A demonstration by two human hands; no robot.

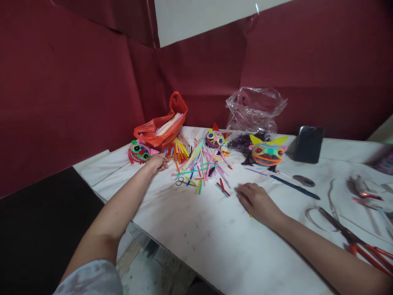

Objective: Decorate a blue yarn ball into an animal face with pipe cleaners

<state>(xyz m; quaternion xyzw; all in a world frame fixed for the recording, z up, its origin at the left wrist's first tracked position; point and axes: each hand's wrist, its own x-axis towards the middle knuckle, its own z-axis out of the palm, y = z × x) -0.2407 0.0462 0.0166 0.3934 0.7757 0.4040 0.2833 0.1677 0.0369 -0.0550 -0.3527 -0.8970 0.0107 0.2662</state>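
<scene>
I see the white table (215,246) bare nearer than the fuzzy pipe-cleaner pile (199,166), edge dropping off left | glossy red bag (150,133) behind-left of pile, crinkled clear bag (254,108) behind-right | left hand (157,162) curled between pile and round pink mask (139,151), can't tell its grasp | right hand (256,199) flat, released, right of pile | small scissors (181,180) at pile's near edge

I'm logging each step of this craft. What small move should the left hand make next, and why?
Probably close the left hand on a stem: it lies at the edge of the stem pile, beside the pink face; the right hand lies flat.
</scene>
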